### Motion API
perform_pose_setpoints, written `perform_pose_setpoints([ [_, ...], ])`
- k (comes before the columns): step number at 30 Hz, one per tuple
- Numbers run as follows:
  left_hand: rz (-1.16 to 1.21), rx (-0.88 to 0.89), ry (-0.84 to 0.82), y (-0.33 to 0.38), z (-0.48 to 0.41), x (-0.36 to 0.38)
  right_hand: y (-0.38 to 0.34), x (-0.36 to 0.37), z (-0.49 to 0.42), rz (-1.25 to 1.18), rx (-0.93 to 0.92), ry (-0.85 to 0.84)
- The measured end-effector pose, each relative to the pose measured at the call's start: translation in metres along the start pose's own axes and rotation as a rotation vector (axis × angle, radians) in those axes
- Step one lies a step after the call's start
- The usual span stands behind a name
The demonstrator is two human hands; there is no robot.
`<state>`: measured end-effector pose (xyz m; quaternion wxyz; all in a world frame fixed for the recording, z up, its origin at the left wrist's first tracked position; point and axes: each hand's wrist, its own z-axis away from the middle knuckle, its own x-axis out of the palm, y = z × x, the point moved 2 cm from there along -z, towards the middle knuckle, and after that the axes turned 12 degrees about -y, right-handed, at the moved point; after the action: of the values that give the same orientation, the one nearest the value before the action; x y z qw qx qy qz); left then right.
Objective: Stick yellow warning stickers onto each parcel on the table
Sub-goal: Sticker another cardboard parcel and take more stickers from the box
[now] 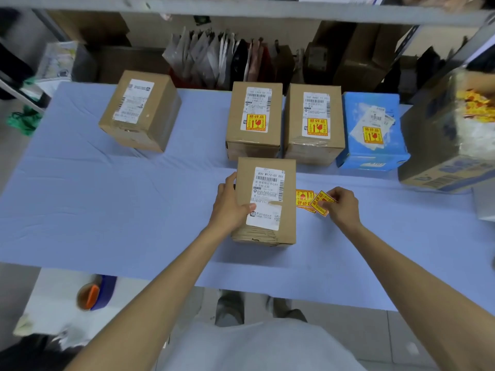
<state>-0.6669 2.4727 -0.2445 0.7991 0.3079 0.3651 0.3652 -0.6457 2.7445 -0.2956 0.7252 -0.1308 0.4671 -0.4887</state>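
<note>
A brown parcel with a white shipping label and no yellow sticker stands near the middle of the blue table. My left hand grips its left side, thumb on the top face. Just right of it, my right hand pinches a yellow warning sticker above a small pile of stickers on the table. Behind stand two brown parcels and a blue parcel, each bearing a yellow sticker. A fourth brown parcel at the back left has only a shipping label.
A large open carton holding more yellow stickers sits at the table's right end. Shelving with bags and cardboard boxes stands behind the table. A tape roll lies below the table's near left edge.
</note>
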Motion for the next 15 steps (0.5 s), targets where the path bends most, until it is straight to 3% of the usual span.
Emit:
perform_pose_setpoints([
  [4,-0.025,-0.005,-0.018,0.006,0.005,0.0,-0.018,-0.012,0.013,-0.072,-0.043,-0.044],
  [6,-0.147,0.004,0.025,0.012,0.008,0.0,-0.033,-0.017,0.018,-0.15,-0.069,-0.07],
  [9,-0.286,0.19,0.115,0.035,0.012,0.003,-0.065,-0.018,0.03,-0.348,-0.131,-0.149],
  [15,-0.059,0.263,-0.079,0.079,0.009,0.003,-0.12,-0.002,0.059,-0.462,-0.274,-0.271],
])
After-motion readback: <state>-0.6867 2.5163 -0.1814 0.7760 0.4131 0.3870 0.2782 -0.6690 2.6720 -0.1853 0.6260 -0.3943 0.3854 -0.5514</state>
